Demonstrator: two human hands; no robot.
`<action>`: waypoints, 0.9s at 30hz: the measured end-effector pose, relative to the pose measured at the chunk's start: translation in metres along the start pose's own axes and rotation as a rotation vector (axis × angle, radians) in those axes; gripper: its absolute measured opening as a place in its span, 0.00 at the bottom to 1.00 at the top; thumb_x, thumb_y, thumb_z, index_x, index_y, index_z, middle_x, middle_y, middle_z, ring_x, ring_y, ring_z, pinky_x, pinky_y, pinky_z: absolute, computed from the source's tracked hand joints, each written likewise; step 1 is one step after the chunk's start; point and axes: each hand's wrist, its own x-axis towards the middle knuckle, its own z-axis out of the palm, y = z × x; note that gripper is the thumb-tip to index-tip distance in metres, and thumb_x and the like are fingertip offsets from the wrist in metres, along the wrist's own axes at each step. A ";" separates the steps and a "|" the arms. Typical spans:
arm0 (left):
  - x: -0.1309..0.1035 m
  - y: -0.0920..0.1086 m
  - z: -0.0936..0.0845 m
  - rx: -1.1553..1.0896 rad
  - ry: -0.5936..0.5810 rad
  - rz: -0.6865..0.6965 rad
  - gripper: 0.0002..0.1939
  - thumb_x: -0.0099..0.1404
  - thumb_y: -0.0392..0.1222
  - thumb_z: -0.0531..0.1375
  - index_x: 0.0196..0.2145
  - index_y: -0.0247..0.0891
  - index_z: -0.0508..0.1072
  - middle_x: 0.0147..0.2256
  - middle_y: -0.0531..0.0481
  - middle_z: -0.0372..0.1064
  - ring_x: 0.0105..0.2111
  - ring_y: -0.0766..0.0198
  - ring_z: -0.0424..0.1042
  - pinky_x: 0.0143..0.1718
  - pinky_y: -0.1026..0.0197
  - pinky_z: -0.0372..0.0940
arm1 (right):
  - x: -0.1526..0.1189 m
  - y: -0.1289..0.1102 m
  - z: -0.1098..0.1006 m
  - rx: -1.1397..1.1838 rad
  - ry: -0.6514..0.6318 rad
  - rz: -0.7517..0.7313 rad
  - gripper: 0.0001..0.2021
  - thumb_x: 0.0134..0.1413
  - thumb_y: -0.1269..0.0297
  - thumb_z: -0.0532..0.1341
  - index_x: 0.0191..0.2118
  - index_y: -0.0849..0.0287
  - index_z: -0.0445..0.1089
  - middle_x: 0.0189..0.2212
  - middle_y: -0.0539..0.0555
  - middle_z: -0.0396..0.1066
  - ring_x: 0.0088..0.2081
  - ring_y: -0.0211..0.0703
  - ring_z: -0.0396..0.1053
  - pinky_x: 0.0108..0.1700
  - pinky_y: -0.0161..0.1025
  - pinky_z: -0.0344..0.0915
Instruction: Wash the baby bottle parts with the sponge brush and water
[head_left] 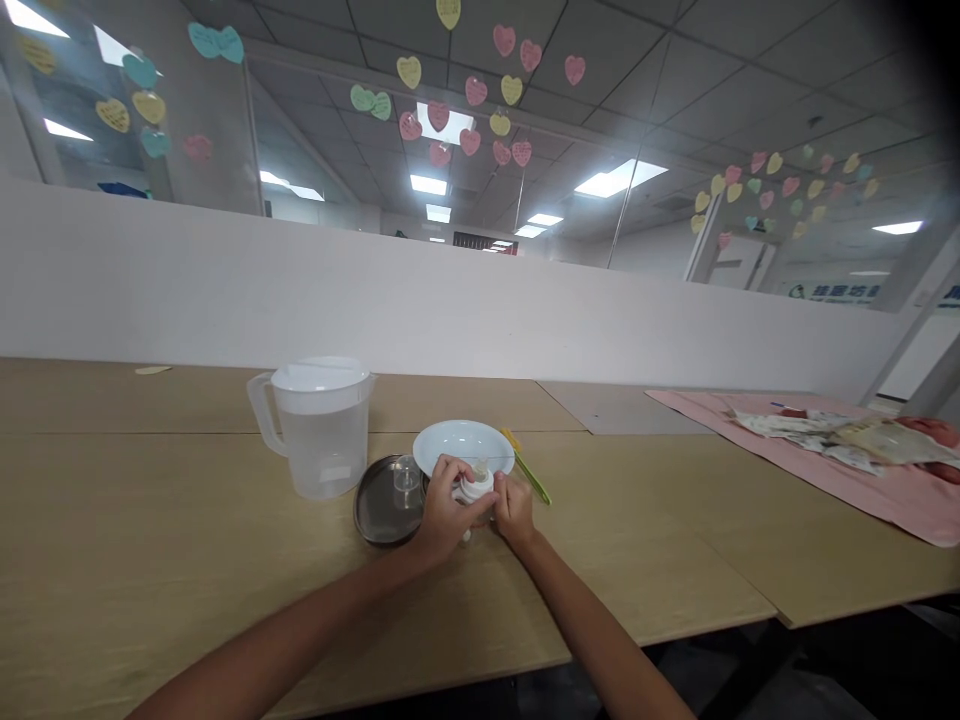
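Note:
Both my hands are together at the near rim of a white bowl [463, 432], over the table. My left hand [444, 512] is curled round the white collar [475, 487] of what looks like a baby bottle, with a translucent teat-like tip on top. My right hand [514, 508] is closed against the right side of the bottle, its fingers folded in. Most of the bottle's body is hidden behind the hands. By my left hand, a clear cup-shaped cap [407, 482] stands on a dark metal tray [381, 512].
A lidded clear plastic jug [324, 450] with a handle stands left of the tray. A brush with a green handle [536, 482] leans or lies right of the bowl. Further right, a pink cloth [825, 485] bears plastic packets [885, 440]. A white wall [450, 310] rises behind the table.

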 end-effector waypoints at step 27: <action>-0.017 -0.013 0.002 -0.207 0.025 -0.066 0.15 0.56 0.44 0.57 0.40 0.38 0.63 0.39 0.47 0.62 0.41 0.60 0.63 0.44 0.57 0.58 | 0.000 0.001 0.001 0.010 -0.002 -0.021 0.21 0.60 0.67 0.42 0.17 0.60 0.56 0.13 0.49 0.56 0.17 0.32 0.52 0.23 0.35 0.45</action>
